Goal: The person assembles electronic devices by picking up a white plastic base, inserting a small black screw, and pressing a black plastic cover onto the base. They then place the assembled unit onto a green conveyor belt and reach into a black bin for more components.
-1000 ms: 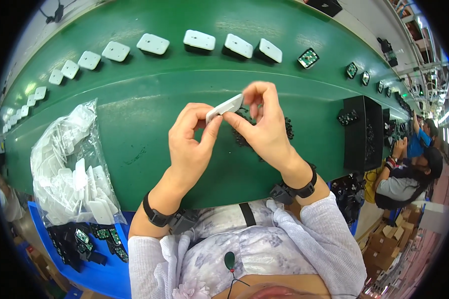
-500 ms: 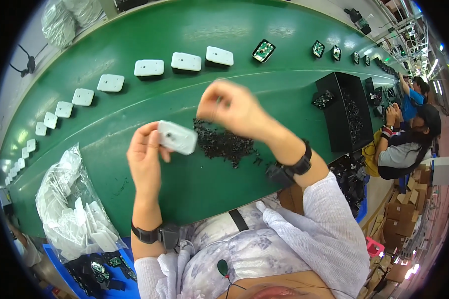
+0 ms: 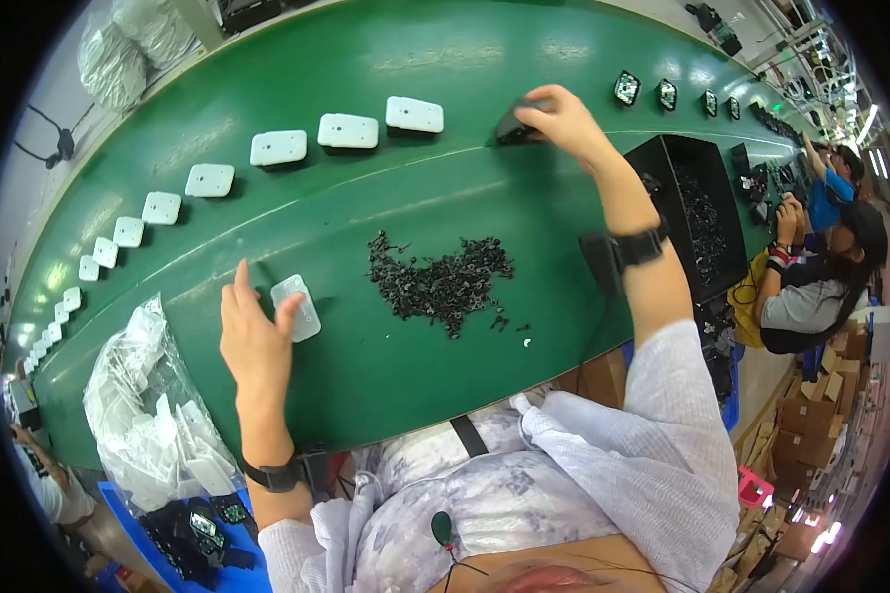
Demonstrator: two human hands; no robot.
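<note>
Head-worn fisheye, looking down, near green bench (image 3: 386, 385)

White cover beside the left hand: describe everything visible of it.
The white cover is a rounded rectangle, thin-looking, apparently plastic; finer details are unclear. It lies slantwise on the green work surface. The thumb of the open left hand overlaps its left part in view; whether they touch cannot be told.

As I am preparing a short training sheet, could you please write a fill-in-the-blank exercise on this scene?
1. The fingers gripping the dark case belong to the ____ hand.
2. The left hand is beside a loose ____ cover.
3. The pile of small black parts lies on a ____ tabletop.
4. The clear bag lies on the person's ____ side.

Missing words: right; white; green; left.
</note>
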